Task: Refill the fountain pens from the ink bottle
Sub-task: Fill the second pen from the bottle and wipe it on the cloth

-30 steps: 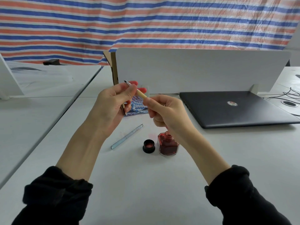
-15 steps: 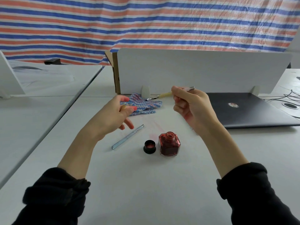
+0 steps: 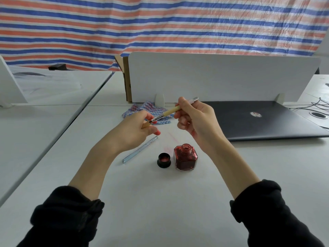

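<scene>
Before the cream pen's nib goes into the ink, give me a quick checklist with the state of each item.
1. Ink bottle open: ok, its neck is uncovered.
2. Bottle cap out of the way: ok, it lies on the table just left of the bottle.
3. Bottle upright: ok.
4. Cream pen held firmly: ok, the right hand grips its rear part.
5. Nib free to dip: not ok, the left hand is at the nib end and holds a small tan piece.
6. Ink level high enough: cannot tell.
</scene>
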Action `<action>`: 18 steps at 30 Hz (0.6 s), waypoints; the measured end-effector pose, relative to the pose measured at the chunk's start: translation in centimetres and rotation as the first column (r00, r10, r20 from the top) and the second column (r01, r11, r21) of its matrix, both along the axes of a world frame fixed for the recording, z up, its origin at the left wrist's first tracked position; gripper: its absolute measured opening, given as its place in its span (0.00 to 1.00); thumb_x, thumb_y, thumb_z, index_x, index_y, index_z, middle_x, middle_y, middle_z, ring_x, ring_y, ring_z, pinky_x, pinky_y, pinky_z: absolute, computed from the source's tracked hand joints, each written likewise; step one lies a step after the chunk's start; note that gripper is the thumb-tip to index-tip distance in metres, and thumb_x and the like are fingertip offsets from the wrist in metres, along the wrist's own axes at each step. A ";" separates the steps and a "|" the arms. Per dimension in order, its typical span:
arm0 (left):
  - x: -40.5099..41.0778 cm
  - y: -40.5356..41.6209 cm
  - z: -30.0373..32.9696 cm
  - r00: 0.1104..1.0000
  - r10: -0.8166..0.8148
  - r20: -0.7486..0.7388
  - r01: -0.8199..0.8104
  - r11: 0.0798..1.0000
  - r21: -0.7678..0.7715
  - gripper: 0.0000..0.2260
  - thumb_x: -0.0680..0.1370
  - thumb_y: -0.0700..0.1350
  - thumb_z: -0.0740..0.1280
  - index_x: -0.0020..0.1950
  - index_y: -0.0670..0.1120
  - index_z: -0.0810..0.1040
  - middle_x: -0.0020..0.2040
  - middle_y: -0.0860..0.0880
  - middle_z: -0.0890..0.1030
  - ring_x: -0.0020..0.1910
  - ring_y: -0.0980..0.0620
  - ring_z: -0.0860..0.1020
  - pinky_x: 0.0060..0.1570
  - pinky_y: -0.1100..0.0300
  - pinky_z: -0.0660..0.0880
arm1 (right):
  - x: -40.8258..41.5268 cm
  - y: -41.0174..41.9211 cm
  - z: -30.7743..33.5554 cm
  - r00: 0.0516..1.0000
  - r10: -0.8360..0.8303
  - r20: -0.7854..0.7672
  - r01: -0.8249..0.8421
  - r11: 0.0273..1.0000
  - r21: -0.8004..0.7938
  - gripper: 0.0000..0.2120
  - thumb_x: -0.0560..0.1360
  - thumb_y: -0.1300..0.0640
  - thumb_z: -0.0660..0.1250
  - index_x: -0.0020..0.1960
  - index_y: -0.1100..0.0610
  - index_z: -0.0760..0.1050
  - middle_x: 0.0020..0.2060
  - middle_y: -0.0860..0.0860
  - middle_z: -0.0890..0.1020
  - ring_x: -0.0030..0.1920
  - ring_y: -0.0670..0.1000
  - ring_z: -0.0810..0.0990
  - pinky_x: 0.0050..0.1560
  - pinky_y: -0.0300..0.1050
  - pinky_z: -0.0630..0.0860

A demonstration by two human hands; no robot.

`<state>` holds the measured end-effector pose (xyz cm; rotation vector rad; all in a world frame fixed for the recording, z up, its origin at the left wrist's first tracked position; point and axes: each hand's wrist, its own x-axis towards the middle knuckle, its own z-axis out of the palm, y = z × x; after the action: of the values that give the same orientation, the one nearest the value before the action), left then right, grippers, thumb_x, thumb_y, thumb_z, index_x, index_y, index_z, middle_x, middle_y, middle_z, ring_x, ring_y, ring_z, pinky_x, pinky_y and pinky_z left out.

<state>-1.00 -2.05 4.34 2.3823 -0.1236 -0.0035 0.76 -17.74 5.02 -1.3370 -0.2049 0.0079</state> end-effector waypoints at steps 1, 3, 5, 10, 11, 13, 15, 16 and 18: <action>0.0 -0.1 0.1 1.000 0.002 -0.003 -0.002 1.000 0.000 0.12 0.78 0.47 0.62 0.60 0.48 0.68 0.48 0.54 0.80 0.50 0.54 0.74 0.47 0.60 0.66 | 0.0 0.0 0.1 1.000 -0.006 0.006 0.006 1.000 -0.006 0.11 0.77 0.58 0.62 0.39 0.62 0.75 0.28 0.55 0.76 0.22 0.45 0.68 0.25 0.36 0.67; -0.1 -0.2 0.2 1.000 0.000 -0.006 0.000 1.000 -0.001 0.11 0.78 0.47 0.62 0.59 0.49 0.68 0.49 0.54 0.81 0.50 0.54 0.74 0.48 0.60 0.67 | 0.0 -0.1 0.1 1.000 -0.013 0.014 0.013 1.000 0.012 0.11 0.77 0.58 0.62 0.39 0.63 0.75 0.28 0.55 0.76 0.22 0.45 0.68 0.25 0.37 0.67; -0.2 -0.2 0.2 1.000 -0.003 -0.009 0.003 1.000 -0.002 0.08 0.78 0.47 0.61 0.56 0.50 0.68 0.50 0.53 0.81 0.51 0.54 0.74 0.49 0.59 0.67 | 0.1 -0.2 0.1 1.000 -0.019 0.019 0.019 1.000 0.025 0.11 0.77 0.58 0.61 0.39 0.63 0.75 0.28 0.55 0.76 0.23 0.45 0.68 0.25 0.37 0.66; -0.3 -0.4 0.2 1.000 -0.009 0.005 0.009 1.000 0.007 0.11 0.77 0.47 0.64 0.58 0.50 0.67 0.51 0.52 0.80 0.46 0.56 0.75 0.44 0.61 0.67 | 0.0 0.0 -0.2 0.998 0.004 0.056 0.000 0.997 -0.072 0.09 0.77 0.59 0.63 0.41 0.63 0.75 0.29 0.55 0.77 0.23 0.46 0.68 0.25 0.37 0.68; -0.3 -0.4 0.2 1.000 -0.009 0.021 0.009 1.000 0.002 0.11 0.76 0.46 0.65 0.56 0.51 0.67 0.52 0.51 0.81 0.45 0.55 0.76 0.43 0.62 0.68 | 0.0 0.1 -0.2 0.997 0.014 0.073 -0.006 0.994 -0.110 0.08 0.76 0.60 0.63 0.41 0.62 0.75 0.29 0.55 0.78 0.24 0.47 0.69 0.26 0.37 0.69; -0.3 -0.4 0.4 0.998 0.001 0.068 0.001 0.999 -0.032 0.11 0.75 0.43 0.67 0.53 0.51 0.67 0.53 0.50 0.81 0.46 0.54 0.76 0.44 0.62 0.69 | 0.0 0.2 -0.3 0.996 0.034 0.087 -0.020 0.987 -0.159 0.06 0.75 0.61 0.64 0.40 0.61 0.76 0.29 0.54 0.78 0.25 0.47 0.69 0.27 0.38 0.70; -0.4 -0.4 0.7 0.989 0.028 0.145 -0.021 0.998 -0.055 0.12 0.73 0.42 0.68 0.52 0.50 0.68 0.52 0.50 0.79 0.47 0.54 0.75 0.41 0.65 0.71 | 0.1 -0.1 -0.3 0.997 0.061 0.054 -0.053 0.989 -0.138 0.04 0.74 0.62 0.66 0.41 0.61 0.77 0.27 0.52 0.77 0.25 0.47 0.69 0.28 0.38 0.70; -0.5 -0.3 1.0 0.981 0.041 0.189 -0.031 0.998 -0.055 0.12 0.72 0.43 0.69 0.52 0.50 0.69 0.50 0.51 0.77 0.47 0.54 0.75 0.39 0.68 0.70 | 0.2 -0.4 -0.2 0.996 0.085 0.026 -0.082 0.991 -0.109 0.03 0.74 0.63 0.66 0.41 0.63 0.77 0.27 0.52 0.77 0.26 0.47 0.69 0.28 0.37 0.69; -0.8 -0.3 1.3 0.966 0.054 0.254 -0.042 0.998 -0.051 0.12 0.71 0.45 0.70 0.52 0.50 0.73 0.48 0.53 0.76 0.44 0.55 0.74 0.37 0.70 0.69 | 0.3 -0.8 -0.1 0.990 0.141 -0.011 -0.142 0.986 -0.092 0.03 0.73 0.64 0.67 0.42 0.64 0.77 0.26 0.52 0.75 0.26 0.46 0.68 0.27 0.36 0.68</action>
<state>-1.78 -2.30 5.69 2.3302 -0.1855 0.3278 1.01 -18.58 4.91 -1.4126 -0.2989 0.1414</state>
